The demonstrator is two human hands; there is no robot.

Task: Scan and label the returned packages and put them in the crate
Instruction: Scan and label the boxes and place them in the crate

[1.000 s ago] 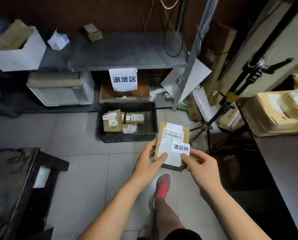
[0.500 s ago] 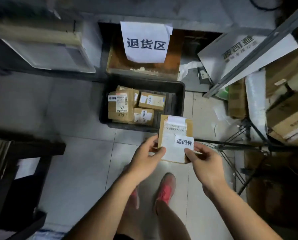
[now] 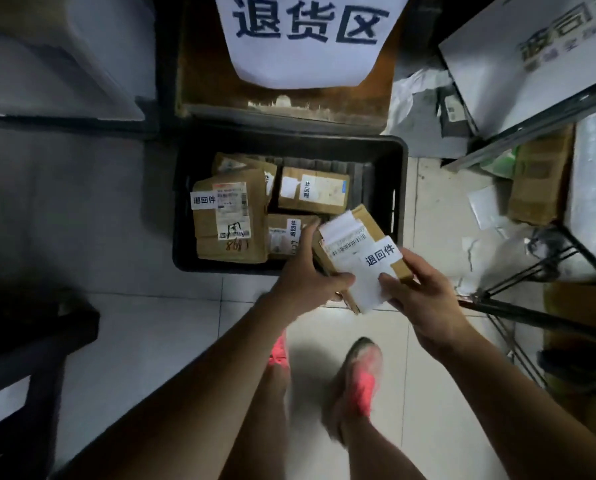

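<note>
I hold a small cardboard package (image 3: 355, 244) with a barcode slip and a white label with Chinese characters over the near right corner of the black crate (image 3: 391, 157). My left hand (image 3: 307, 275) grips its left edge, thumb on top. My right hand (image 3: 424, 299) pinches its lower right corner by the label. The package is tilted. Inside the crate lie several labelled cardboard packages; the largest one (image 3: 230, 220) is on the left.
A white paper sign (image 3: 307, 36) hangs above a brown box behind the crate. A metal rack leg (image 3: 532, 133) and tripod legs (image 3: 518, 306) stand to the right, with boxes and scraps on the floor. A dark bench (image 3: 29, 341) is at left.
The view has come closer to the crate. Both hands have carried the package forward, from above the floor to over the crate's near right corner, and it has tilted.
</note>
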